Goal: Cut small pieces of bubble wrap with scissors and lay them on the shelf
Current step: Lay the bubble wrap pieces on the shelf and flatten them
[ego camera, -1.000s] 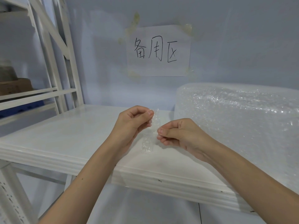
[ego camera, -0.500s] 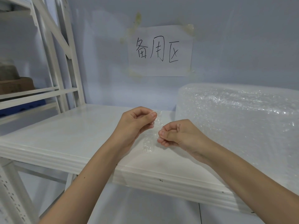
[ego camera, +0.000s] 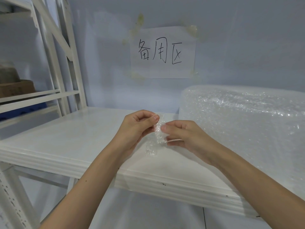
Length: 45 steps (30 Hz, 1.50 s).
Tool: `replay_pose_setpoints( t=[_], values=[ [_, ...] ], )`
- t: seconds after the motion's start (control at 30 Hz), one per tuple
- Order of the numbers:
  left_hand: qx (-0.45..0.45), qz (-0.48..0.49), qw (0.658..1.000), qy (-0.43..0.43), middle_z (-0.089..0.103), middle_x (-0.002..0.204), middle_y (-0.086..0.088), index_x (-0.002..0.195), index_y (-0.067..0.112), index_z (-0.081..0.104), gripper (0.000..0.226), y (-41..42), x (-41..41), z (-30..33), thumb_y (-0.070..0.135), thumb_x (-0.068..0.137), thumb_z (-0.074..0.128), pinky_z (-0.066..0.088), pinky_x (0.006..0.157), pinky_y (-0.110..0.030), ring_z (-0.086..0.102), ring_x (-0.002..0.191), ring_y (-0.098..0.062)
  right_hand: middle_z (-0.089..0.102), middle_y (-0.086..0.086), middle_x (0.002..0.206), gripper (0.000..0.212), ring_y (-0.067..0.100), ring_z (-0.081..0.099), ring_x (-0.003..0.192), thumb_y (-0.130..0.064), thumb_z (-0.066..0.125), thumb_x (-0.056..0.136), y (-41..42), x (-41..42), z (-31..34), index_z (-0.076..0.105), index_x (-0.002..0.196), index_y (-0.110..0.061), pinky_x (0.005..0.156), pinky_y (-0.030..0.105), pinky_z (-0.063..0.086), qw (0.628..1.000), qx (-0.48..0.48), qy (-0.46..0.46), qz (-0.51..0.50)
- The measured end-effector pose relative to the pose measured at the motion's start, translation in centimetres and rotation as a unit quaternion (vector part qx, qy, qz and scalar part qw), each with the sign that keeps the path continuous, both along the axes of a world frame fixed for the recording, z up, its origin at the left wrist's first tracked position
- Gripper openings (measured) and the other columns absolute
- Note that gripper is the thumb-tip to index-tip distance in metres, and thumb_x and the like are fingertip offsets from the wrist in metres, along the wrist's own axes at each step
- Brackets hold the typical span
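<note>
- Left hand (ego camera: 137,128) and right hand (ego camera: 184,136): each pinches one edge of the bubble wrap piece (ego camera: 156,138).
- Bubble wrap piece: small, clear, dimpled strip, hanging above the smooth white shelf (ego camera: 69,142).
- Bubble wrap roll (ego camera: 244,123): large, glossy, rounded, resting on the shelf at right.

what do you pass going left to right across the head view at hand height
brown box on the side rack → white rack upright → left hand → small bubble wrap piece pinched by both hands → right hand → big bubble wrap roll lying on the shelf
</note>
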State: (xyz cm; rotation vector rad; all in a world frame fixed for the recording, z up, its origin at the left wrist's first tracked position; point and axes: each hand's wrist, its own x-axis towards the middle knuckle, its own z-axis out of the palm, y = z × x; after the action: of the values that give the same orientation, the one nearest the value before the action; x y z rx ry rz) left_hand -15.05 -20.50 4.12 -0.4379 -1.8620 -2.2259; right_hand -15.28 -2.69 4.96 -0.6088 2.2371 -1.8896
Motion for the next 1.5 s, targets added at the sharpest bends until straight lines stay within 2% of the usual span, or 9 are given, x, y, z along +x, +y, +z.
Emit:
replay_pose_setpoints(
  t=[0.13,0.2,0.4,0.73,0.97,1.07,1.17,1.37,1.5],
  values=[
    [-0.007,-0.006,1.0,0.003,0.066,0.076,-0.005,0.086,0.005,0.069,0.005,0.0,0.0,0.0,0.01,0.088,0.068,0.055,0.075,-0.021,0.061,0.071,-0.015,0.07,0.002,0.093,0.047,0.018,0.066,0.083,-0.053,0.057,0.084,0.0,-0.1,0.5,0.072,0.098,-0.011,0.09,0.039,0.053,0.993,-0.09,-0.08,0.003],
    [-0.013,-0.01,1.0,0.002,0.066,0.073,-0.002,0.086,0.005,0.069,0.005,0.1,0.2,0.0,0.009,0.088,0.068,0.053,0.072,-0.019,0.061,0.068,-0.012,0.07,0.007,0.095,0.048,0.02,0.066,0.085,-0.048,0.06,0.085,-0.1,-0.3,0.4,0.071,0.102,-0.004,0.087,0.037,0.053,0.995,-0.084,-0.047,-0.007],
    [-0.04,-0.007,0.999,-0.006,0.066,0.078,-0.006,0.085,0.009,0.072,0.004,0.0,0.2,0.0,0.011,0.087,0.07,0.054,0.073,-0.02,0.061,0.072,-0.012,0.069,0.006,0.075,0.006,0.015,0.062,0.07,-0.015,0.074,0.081,-0.1,-0.4,0.0,0.072,0.083,-0.01,0.08,0.035,0.053,0.996,-0.055,0.051,-0.047],
    [-0.005,-0.011,1.0,0.0,0.066,0.083,0.001,0.094,0.012,0.074,0.011,0.1,0.4,0.4,0.006,0.086,0.068,0.053,0.079,-0.02,0.062,0.078,-0.01,0.067,0.007,0.072,0.004,0.014,0.061,0.064,-0.008,0.073,0.082,0.0,-0.9,-0.2,0.07,0.084,-0.006,0.068,0.026,0.053,0.996,-0.083,0.032,-0.025],
    [0.068,0.09,0.994,-0.002,0.065,0.076,-0.002,0.079,0.01,0.073,0.02,-3.4,-0.6,2.1,0.009,0.091,0.057,0.052,0.08,-0.027,0.061,0.074,-0.014,0.066,0.012,0.065,0.018,0.025,0.056,0.06,-0.01,0.075,0.078,-0.3,-1.4,-1.9,0.066,0.092,-0.002,0.061,0.037,0.05,0.995,0.032,0.027,-0.09],
    [-0.098,0.244,0.964,0.031,0.065,0.074,-0.003,0.074,0.011,0.071,0.024,-5.8,-1.2,1.4,0.01,0.09,0.053,0.05,0.076,-0.029,0.058,0.072,-0.017,0.071,0.004,0.071,0.027,0.018,0.064,0.06,-0.023,0.075,0.078,-0.4,-1.8,-2.4,0.063,0.101,-0.016,0.058,0.026,0.048,0.976,0.147,0.077,-0.143],
    [-0.336,0.376,0.863,0.04,0.065,0.068,-0.002,0.077,0.011,0.069,0.024,-6.3,-1.4,-0.3,0.015,0.087,0.049,0.041,0.059,-0.029,0.053,0.062,-0.019,0.074,0.003,0.075,0.023,0.014,0.066,0.065,-0.026,0.073,0.08,-0.6,-1.7,-2.6,0.06,0.097,-0.021,0.058,0.023,0.046,0.957,0.209,0.119,-0.164],
    [-0.365,0.382,0.848,0.042,0.068,0.072,-0.004,0.08,0.009,0.07,0.025,-6.4,-1.7,-0.5,0.015,0.087,0.047,0.039,0.056,-0.027,0.05,0.058,-0.015,0.069,-0.002,0.073,0.01,0.012,0.063,0.067,-0.027,0.064,0.085,-1.0,-1.5,-2.7,0.065,0.079,-0.018,0.056,0.024,0.047,0.928,0.269,0.187,-0.177],
    [-0.305,0.322,0.895,0.045,0.071,0.08,0.002,0.077,0.017,0.072,0.025,-6.6,-1.3,-0.6,0.015,0.089,0.051,0.046,0.067,-0.028,0.059,0.068,-0.018,0.069,0.001,0.076,0.02,0.015,0.064,0.075,-0.028,0.059,0.089,-1.0,-1.4,-2.6,0.068,0.081,-0.013,0.062,0.023,0.048,0.916,0.288,0.211,-0.181]
  ],
)
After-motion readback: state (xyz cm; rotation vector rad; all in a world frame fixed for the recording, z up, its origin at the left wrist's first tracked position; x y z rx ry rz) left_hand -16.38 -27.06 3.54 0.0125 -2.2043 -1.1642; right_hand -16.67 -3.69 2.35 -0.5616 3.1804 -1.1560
